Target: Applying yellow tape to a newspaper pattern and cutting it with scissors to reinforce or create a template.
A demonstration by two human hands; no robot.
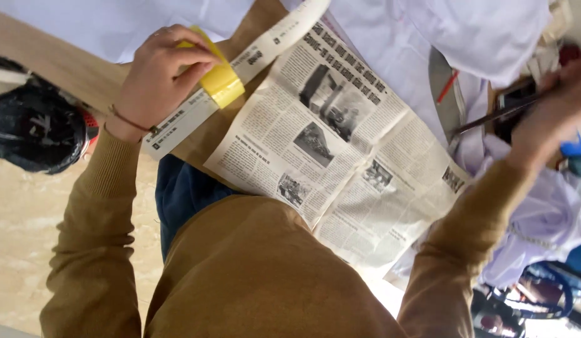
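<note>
Newspaper (340, 156) spread on tabletop (59, 66), tape at ten o'clock.
I see left hand (156, 78) fingers clamped on yellow tape (220, 81); right hand (550, 109) blurred, fingers closed on scissors (497, 116).

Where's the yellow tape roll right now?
In the head view, the yellow roll of tape is upper left, gripped in the left hand over a white printed paper strip, just left of the spread newspaper sheet.
</note>
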